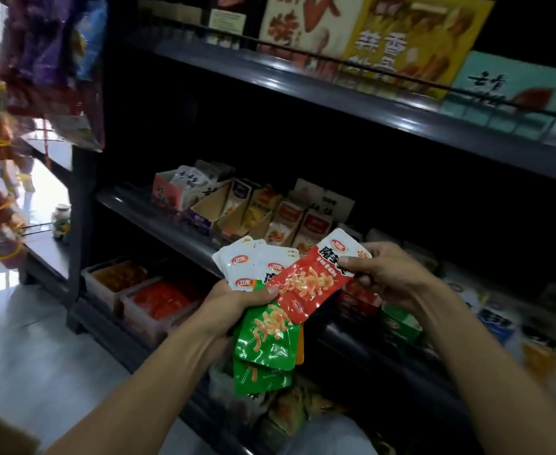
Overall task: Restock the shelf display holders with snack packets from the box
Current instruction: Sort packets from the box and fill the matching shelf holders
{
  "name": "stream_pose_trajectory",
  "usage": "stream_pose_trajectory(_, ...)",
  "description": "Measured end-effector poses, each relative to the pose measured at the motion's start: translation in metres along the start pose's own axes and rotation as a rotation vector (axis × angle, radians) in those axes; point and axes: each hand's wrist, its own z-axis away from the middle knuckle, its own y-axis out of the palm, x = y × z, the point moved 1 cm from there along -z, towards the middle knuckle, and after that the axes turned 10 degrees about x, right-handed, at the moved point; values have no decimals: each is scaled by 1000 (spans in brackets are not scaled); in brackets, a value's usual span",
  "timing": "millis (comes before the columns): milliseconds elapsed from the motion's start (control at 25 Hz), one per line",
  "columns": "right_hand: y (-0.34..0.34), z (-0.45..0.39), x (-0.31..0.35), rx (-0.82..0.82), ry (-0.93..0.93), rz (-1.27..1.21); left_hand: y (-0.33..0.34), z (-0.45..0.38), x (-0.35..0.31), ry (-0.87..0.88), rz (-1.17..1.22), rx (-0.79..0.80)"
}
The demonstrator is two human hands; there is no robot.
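Observation:
My left hand (234,305) grips a fanned stack of snack packets (263,343), green at the bottom with white tops. A red packet (309,284) with a white top lies across the stack; my right hand (384,274) pinches its upper right corner while my left thumb presses its lower edge. Both hands hover in front of the middle shelf. Cardboard display holders (253,208) stand in a row on that shelf (158,221), some holding packets. A red and green holder (398,318) sits on the shelf just below my right hand. The box is not clearly visible.
Plastic tubs (145,297) of red and orange packets sit on the lowest shelf at left. Large snack boxes (407,44) line the top shelf. Hanging snack strips (4,192) dangle at far left over a shiny floor (33,349). More packets (289,412) lie low near my knee.

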Motion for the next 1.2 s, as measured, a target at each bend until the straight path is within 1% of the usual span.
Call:
stream_pose_trajectory(40, -14, 6, -1, -51, -9, 43, 7, -5, 5, -16, 11, -8)
stream_pose_trajectory(160, -63, 23, -5, -308, -120, 175, 24, -26, 20, -72, 49, -53)
stream_pose_trajectory(200, -79, 29, -6, -369, -154, 217, 29, -32, 24, -85, 55, -81)
stream_pose_trajectory(320, -111, 32, -13, -454, -190, 298, 38, -48, 34, -95, 48, -155)
stream_pose_trajectory(480, -119, 13, -22, -503, -166, 397, 50, -62, 38, -84, 38, -169)
stream_pose_trajectory(640, -118, -17, -29, -511, -140, 452, 56, -69, 37, -68, 2, -159)
stream_pose_trajectory(720, -113, -32, -32, -487, -91, 502, 57, -72, 38, -60, -8, -159)
stream_pose_trajectory(800, -108, -45, -40, -437, -2, 606, 57, -74, 40, -56, -12, -161)
stream_pose_trajectory(880, -107, -54, -48, -429, 52, 730, 56, -74, 43, -57, -14, -161)
stream_pose_trajectory(960, -108, -57, -51, -466, 43, 859, 54, -74, 45, -62, -17, -154)
stream_pose_trajectory(1080, -110, -61, -50, -554, -1, 888, 51, -73, 46, -58, -15, -147)
stream_pose_trajectory(1200, -111, -69, -54, -589, 47, 981, 49, -72, 47, -52, -11, -143)
